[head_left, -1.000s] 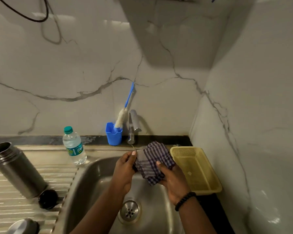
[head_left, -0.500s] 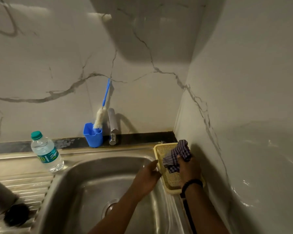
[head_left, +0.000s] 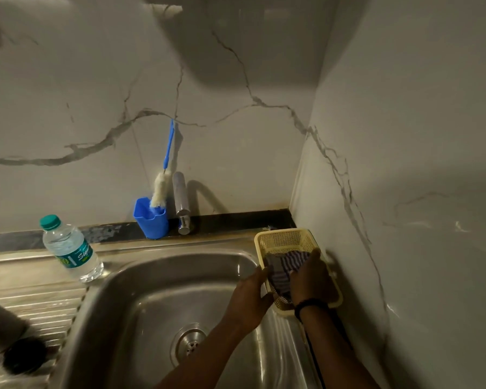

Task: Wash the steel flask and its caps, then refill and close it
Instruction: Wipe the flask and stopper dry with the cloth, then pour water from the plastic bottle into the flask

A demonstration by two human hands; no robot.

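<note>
The steel flask (head_left: 0,321) lies blurred on the draining board at the far left, only partly in view. A black cap (head_left: 24,356) sits just in front of it. My right hand (head_left: 312,279) holds a checked cloth (head_left: 285,265) down inside the yellow basket (head_left: 285,238) at the sink's right corner. My left hand (head_left: 250,296) rests with fairly straight fingers against the basket's left rim, beside the cloth. A small plastic water bottle (head_left: 70,249) with a green lid stands on the ledge left of the sink.
The steel sink (head_left: 152,290) with its drain (head_left: 190,343) fills the middle. A blue cup (head_left: 151,217) holding a bottle brush (head_left: 160,189) stands by the tap (head_left: 181,203) at the back. Marble walls close in behind and to the right.
My right hand has carried the cloth from over the sink down into the basket. My left hand let go of the cloth and moved to the basket's rim. The view shifted right.
</note>
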